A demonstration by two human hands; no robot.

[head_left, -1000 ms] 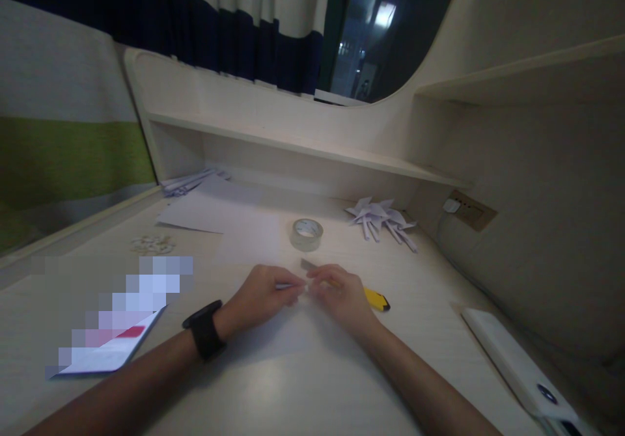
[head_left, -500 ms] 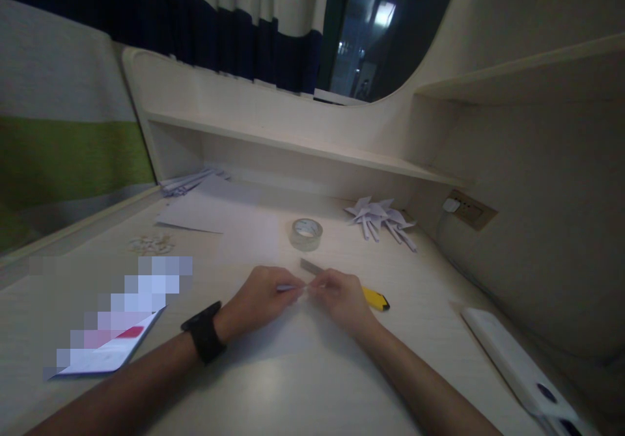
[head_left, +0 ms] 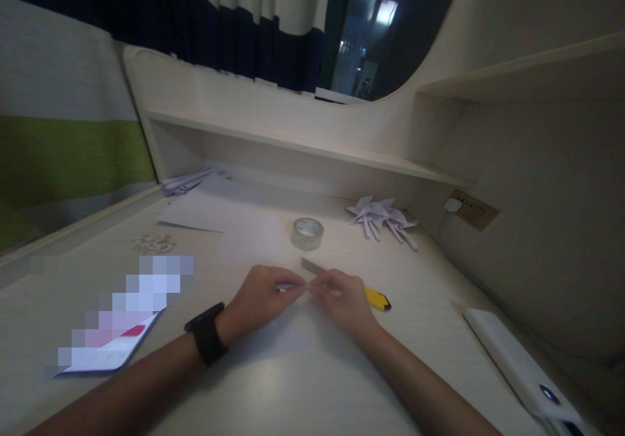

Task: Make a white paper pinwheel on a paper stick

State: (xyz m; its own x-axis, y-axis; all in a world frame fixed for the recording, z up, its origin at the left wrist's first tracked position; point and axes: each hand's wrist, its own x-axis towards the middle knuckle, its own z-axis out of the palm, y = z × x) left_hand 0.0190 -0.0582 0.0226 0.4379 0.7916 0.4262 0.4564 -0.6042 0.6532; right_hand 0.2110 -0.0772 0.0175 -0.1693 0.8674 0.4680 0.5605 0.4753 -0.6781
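hands meet at the middle of the desk (head_left: 303, 384), just this side of the tape roll (head_left: 307, 233). the left hand (head_left: 261, 296), with a black watch (head_left: 206, 333) on its wrist, pinches a small pale paper strip (head_left: 288, 287) between thumb and fingertips. the right hand (head_left: 342, 296) pinches the other end of the same strip, fingers pressed together, so the two sets of fingertips nearly touch. the strip sits between the hands, low over a white sheet (head_left: 288, 335) that lies flat on the desk under them; whether it touches the sheet cannot be told.

a yellow utility knife (head_left: 377, 299) lies behind the right hand, nearer than the tape roll, its grey blade end (head_left: 312, 267) sticking out toward the roll. right of the tape roll, near the desk's back wall, lies a heap of folded white paper pieces (head_left: 381, 218). left of the roll lie flat paper sheets (head_left: 215, 211), with a bundle of paper strips (head_left: 188, 181) beyond them. small pale scraps (head_left: 153, 243) lie well left of the roll. a white device (head_left: 520, 361) rests far to the right of the roll, near the desk's edge.
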